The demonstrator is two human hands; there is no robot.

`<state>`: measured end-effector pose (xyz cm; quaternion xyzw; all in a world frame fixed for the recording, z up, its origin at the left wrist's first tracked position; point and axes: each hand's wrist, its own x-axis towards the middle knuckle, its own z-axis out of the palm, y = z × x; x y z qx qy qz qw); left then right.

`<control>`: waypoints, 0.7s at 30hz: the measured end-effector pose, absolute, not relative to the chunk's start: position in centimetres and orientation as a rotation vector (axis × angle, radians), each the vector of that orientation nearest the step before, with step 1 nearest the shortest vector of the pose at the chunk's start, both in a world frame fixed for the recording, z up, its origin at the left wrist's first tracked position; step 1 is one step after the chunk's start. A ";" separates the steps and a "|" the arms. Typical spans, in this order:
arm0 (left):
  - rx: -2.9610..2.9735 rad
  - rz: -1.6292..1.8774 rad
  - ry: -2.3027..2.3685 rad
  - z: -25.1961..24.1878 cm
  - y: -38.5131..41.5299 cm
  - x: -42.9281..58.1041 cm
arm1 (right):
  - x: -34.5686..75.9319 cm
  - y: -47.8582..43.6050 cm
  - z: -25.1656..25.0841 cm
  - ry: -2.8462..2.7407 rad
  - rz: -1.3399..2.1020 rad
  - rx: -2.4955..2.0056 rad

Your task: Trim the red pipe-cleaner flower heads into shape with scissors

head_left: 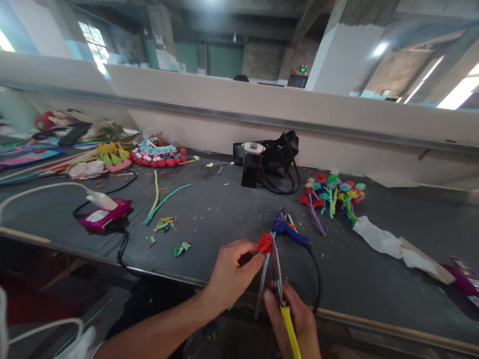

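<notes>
Pinched between the thumb and fingers of my left hand (239,262) is a small red fuzzy flower (265,243). A pale, thin stem (263,284) hangs below it. My right hand (295,319) is closed around scissors (277,269) with yellow handles. Their metal blades point up and reach the right side of the flower; whether they touch it I cannot tell. Just behind the blades a blue glue gun (290,232) lies on the dark table (224,214), its black cord running down to the right.
Several colourful fuzzy flowers (333,192) lie at the right, near crumpled white paper (377,239). A phone (251,169) leans against a black bag (279,154). At the left are a purple power strip (105,215), a green pipe cleaner (166,202), coloured scraps (166,224) and a red-and-blue pompom piece (157,153).
</notes>
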<state>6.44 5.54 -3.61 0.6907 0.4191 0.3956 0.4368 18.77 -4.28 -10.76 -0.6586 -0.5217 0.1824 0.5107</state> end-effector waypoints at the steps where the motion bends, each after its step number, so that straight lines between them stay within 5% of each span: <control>1: 1.716 0.985 1.038 -3.6 5.6 6.4 | 18.7 -4.2 -10.8 -1.259 0.440 -1.579; 21: 1.807 0.967 1.026 -4.0 5.9 6.3 | 18.5 -4.6 -10.5 -1.224 0.464 -1.596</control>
